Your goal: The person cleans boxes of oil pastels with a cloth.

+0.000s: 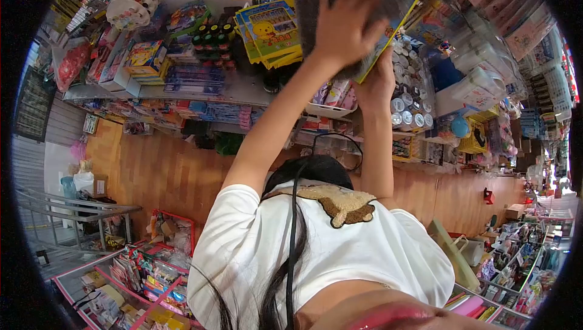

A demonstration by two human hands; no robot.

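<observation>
My left hand (349,23) lies with fingers spread on a dark grey cloth (311,17), slightly blurred. Under the cloth is a thin yellow-edged book (398,23), tilted, its cover mostly hidden. My right hand (378,81) grips that book by its lower edge, with its fingers partly behind it. Just left of the cloth, a fanned stack of yellow children's books (267,32) with a cartoon chick lies on the display shelf. Below the book sits a white bin (333,108) with pink packets, next to my right wrist.
Round-lidded jars (408,99) stand close to the right of my right hand. Boxes (146,60) and dark bottles (212,41) crowd the shelf at left. Behind me are a metal railing (79,208) and goods-filled display cases (146,269). A cable (294,221) hangs over my chest.
</observation>
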